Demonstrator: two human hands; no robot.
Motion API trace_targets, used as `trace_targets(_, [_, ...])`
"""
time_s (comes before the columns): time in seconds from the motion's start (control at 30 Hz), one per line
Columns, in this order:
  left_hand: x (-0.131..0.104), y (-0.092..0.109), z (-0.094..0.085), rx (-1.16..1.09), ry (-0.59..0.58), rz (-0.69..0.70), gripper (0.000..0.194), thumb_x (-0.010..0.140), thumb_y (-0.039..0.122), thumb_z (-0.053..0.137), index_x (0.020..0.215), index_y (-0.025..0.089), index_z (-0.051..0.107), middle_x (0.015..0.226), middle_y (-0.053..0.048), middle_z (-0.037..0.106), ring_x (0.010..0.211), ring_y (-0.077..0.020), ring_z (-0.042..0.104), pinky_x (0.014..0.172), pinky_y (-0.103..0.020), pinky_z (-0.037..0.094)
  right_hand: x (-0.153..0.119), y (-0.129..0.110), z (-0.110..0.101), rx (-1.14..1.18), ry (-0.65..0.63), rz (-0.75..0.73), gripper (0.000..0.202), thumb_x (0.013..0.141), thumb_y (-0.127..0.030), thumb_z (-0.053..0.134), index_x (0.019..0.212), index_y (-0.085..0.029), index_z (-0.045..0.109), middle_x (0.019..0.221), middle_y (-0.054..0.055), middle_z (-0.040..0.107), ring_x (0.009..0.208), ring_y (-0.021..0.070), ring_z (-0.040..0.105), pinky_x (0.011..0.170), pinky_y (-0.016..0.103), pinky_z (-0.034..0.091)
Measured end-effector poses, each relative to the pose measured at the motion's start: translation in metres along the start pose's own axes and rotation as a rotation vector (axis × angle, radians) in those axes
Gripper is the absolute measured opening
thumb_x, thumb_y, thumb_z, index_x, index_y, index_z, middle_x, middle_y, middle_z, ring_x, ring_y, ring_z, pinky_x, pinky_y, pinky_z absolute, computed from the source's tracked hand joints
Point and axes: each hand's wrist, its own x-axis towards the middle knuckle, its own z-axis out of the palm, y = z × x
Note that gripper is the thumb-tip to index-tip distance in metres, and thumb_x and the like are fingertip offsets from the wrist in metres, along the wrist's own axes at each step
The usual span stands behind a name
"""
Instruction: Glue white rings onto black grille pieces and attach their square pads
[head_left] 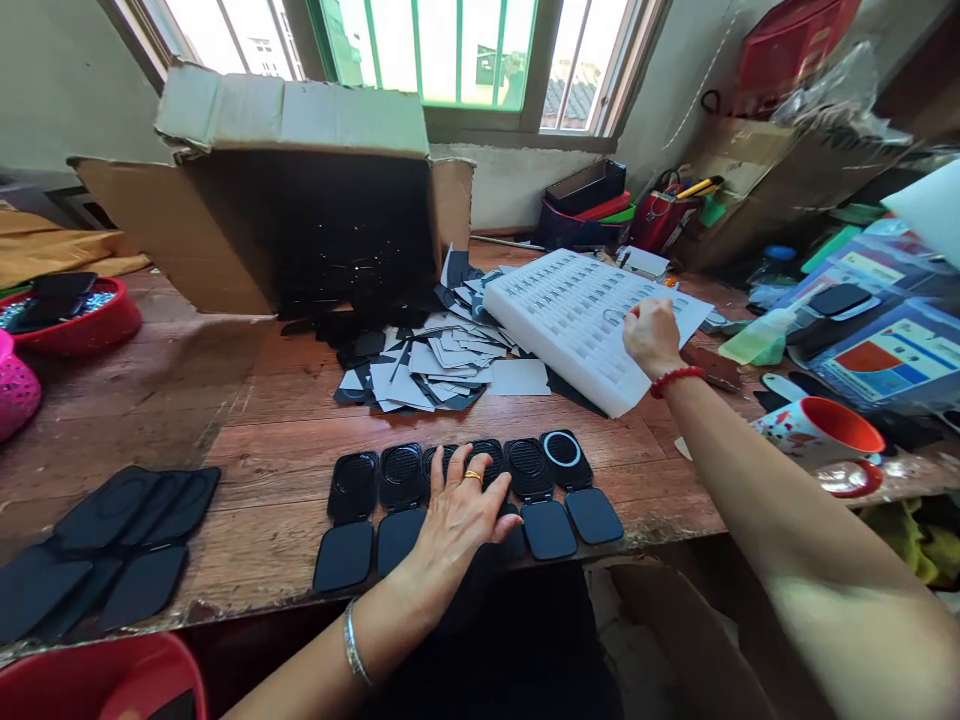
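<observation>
Spreading over the row of black cases [528, 466] at the near table edge: your left hand [454, 520], fingers well parted, palm down, touching the middle cases; no grasp visible.

Item, your right hand [651, 333]: above the white foam tray [555, 362], fingers bunched at a thin ring [611, 311]. Whether they grip it, you cannot tell from here.

Item, six cases, lying open, lids nearest you. The rightmost bears a white ring [546, 447]; your left hand partly covers the middle ones.

Step in hand, by judgement: picking a ring from the tray while the left hand steadies the row. The move calls for a fine pinch, a straight lift out of the slot, and care for the neighbouring rows.

Beyond, far middle: paper scraps [450, 360], left of the tray; behind them, an open carton [300, 115]. Near left: overlapping black cases [161, 510]. Right: a patterned cup [814, 430], tipped sideways.
</observation>
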Motion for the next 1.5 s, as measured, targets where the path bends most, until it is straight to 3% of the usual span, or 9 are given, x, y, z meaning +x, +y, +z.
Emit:
trace_targets(0.07, [0.001,0.002,-0.004,-0.022,-0.034,0.007,0.040,0.077,0.047,0.077,0.112,0.030,0.073,0.124,-0.011,0.063,0.127,-0.0381,0.044,0.110,-0.065,0.027,-0.018,-0.013,-0.011,0.040,0.008,-0.050,0.009,0.088,-0.021,0.047,0.082,-0.021,0.054,0.105,0.019,0.056,0.095,0.0289,0.055,0.081,0.043,0.044])
trace_targets(0.13, [0.001,0.004,-0.009,-0.038,-0.055,0.015,0.035,0.079,0.047,0.075,0.111,0.032,0.074,0.127,-0.010,0.062,0.128,-0.0385,0.043,0.110,-0.066,0.027,-0.043,-0.025,-0.019,0.094,-0.050,-0.095,0.004,0.087,-0.022,0.049,0.083,-0.022,0.052,0.094,0.013,0.059,0.089,0.0264,0.056,0.078,0.040,0.045])
trace_targets(0.2, [0.001,0.005,-0.014,-0.036,-0.081,0.022,0.032,0.083,0.047,0.072,0.112,0.033,0.074,0.131,-0.011,0.060,0.130,-0.0392,0.042,0.109,-0.068,0.028,-0.072,-0.036,-0.022,0.205,-0.253,-0.105,0.006,0.084,-0.025,0.052,0.079,-0.022,0.051,0.073,0.005,0.057,0.072,0.0216,0.056,0.066,0.035,0.046])
trace_targets(0.3, [0.002,0.006,-0.018,-0.016,-0.111,0.026,0.030,0.085,0.046,0.069,0.112,0.033,0.074,0.134,-0.012,0.058,0.130,-0.0402,0.041,0.107,-0.068,0.030,-0.117,-0.046,-0.016,0.404,-0.668,-0.050,0.014,0.083,-0.034,0.051,0.076,-0.022,0.052,0.055,-0.002,0.051,0.051,0.0153,0.050,0.049,0.027,0.040])
trace_targets(0.43, [0.003,0.006,-0.019,-0.007,-0.145,0.014,0.032,0.084,0.046,0.071,0.113,0.033,0.074,0.134,-0.013,0.059,0.130,-0.0412,0.042,0.107,-0.070,0.030,-0.156,-0.050,-0.002,0.449,-0.841,-0.002,0.021,0.082,-0.041,0.048,0.073,-0.022,0.051,0.051,-0.004,0.049,0.043,0.0122,0.045,0.041,0.024,0.036])
trace_targets(0.57, [0.003,0.005,-0.018,-0.007,-0.150,0.007,0.034,0.082,0.047,0.073,0.115,0.035,0.073,0.134,-0.013,0.058,0.130,-0.0416,0.043,0.107,-0.071,0.028,-0.166,-0.046,0.007,0.425,-0.844,0.002,0.018,0.083,-0.036,0.048,0.072,-0.022,0.051,0.052,-0.004,0.049,0.044,0.0121,0.044,0.043,0.024,0.035])
trace_targets(0.87, [0.003,0.005,-0.013,0.022,-0.109,-0.001,0.034,0.080,0.047,0.074,0.113,0.037,0.074,0.131,-0.012,0.060,0.129,-0.0410,0.044,0.107,-0.070,0.027,-0.175,-0.044,0.021,0.239,-0.648,-0.103,0.016,0.082,-0.016,0.054,0.068,-0.022,0.049,0.066,0.001,0.061,0.063,0.0169,0.053,0.060,0.028,0.035])
trace_targets(1.17, [0.004,0.005,-0.015,0.039,-0.113,0.009,0.034,0.082,0.049,0.072,0.114,0.037,0.074,0.131,-0.012,0.061,0.130,-0.0396,0.043,0.109,-0.069,0.027,-0.185,-0.048,0.026,0.118,-0.572,-0.232,0.020,0.086,-0.007,0.053,0.071,-0.020,0.050,0.075,0.004,0.061,0.070,0.0179,0.053,0.065,0.029,0.035])
trace_targets(1.5, [0.016,0.007,-0.023,0.046,-0.196,-0.024,0.048,0.085,0.047,0.070,0.129,0.029,0.064,0.136,-0.013,0.058,0.133,-0.0395,0.041,0.110,-0.069,0.029,-0.188,-0.041,0.003,0.093,-0.617,-0.319,0.015,0.088,-0.006,0.057,0.088,-0.014,0.070,0.088,0.007,0.062,0.080,0.0185,0.059,0.075,0.029,0.045])
